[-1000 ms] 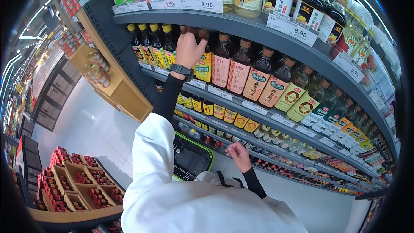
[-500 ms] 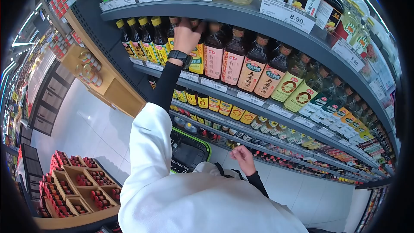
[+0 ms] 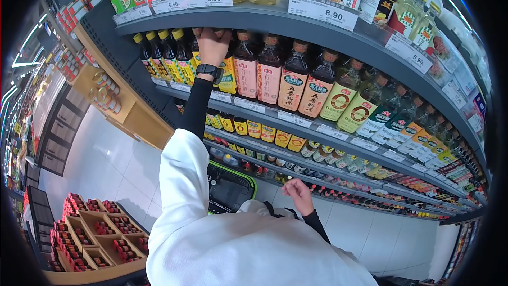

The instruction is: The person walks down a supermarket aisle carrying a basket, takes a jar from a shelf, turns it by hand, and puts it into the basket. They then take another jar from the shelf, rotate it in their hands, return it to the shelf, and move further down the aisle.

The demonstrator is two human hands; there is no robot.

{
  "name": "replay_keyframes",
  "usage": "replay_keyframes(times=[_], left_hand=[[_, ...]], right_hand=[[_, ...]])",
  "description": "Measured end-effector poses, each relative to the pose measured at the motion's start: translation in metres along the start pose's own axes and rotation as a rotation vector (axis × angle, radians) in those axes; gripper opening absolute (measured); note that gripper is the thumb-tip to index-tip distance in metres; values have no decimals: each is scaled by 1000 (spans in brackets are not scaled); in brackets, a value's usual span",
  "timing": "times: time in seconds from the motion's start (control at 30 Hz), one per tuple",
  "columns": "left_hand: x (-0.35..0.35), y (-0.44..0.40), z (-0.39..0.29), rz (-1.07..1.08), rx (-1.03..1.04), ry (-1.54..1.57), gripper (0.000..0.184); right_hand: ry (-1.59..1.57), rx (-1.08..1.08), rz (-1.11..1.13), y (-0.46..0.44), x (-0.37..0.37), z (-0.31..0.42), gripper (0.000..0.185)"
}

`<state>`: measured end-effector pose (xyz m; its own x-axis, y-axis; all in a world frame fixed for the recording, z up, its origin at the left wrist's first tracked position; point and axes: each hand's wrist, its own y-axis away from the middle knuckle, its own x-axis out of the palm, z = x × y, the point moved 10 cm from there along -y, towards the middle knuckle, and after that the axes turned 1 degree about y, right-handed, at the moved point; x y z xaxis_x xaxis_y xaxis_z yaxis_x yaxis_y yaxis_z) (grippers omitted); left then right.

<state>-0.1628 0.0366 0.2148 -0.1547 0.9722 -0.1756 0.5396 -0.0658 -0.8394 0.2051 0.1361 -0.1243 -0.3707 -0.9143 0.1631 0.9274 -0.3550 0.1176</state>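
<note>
My left hand (image 3: 214, 48), with a dark watch on the wrist, reaches under the upper shelf's edge. Its fingers curl over the brown-capped top of a bottle (image 3: 227, 78) with a yellow-green label; the fingertips are partly hidden. Left of it stand dark bottles with yellow caps (image 3: 180, 53). On its right are bottles with pink labels (image 3: 246, 77), then ones with orange-brown labels (image 3: 292, 87). Low in front of my body, away from the shelves, hangs my right hand (image 3: 299, 196). Its fingers are loosely curled, and nothing shows in them.
A black shopping basket (image 3: 233, 188) with a green rim sits below the shelves. The upper shelf edge (image 3: 254, 16) overhangs the bottles. A wooden display (image 3: 100, 235) of red-lidded jars stands at lower left. Cans rest on a wooden stand (image 3: 114, 111).
The view has shifted, so the shelves appear farther left and slightly lower. My left hand stays at the bottle tops. My right hand keeps the same pose.
</note>
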Motion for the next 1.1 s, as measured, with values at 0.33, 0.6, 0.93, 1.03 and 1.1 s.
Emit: replay_keyframes(times=[0.33,0.6,0.93,1.03,1.1], left_hand=[[-10,17,-36,-151,192,-172,28],[-15,56,-85,-140,295,-278,23],[9,50,-64,-21,86,0,31],[14,47,-68,31,26,13,32],[9,48,-87,-21,145,-53,33]], right_hand=[[6,15,-36,10,-17,-8,12],[4,29,-16,11,-12,-12,12],[-14,40,-5,13,-12,-16,12],[-18,28,-7,14,-13,-12,10],[-31,18,-14,15,-14,-12,10]])
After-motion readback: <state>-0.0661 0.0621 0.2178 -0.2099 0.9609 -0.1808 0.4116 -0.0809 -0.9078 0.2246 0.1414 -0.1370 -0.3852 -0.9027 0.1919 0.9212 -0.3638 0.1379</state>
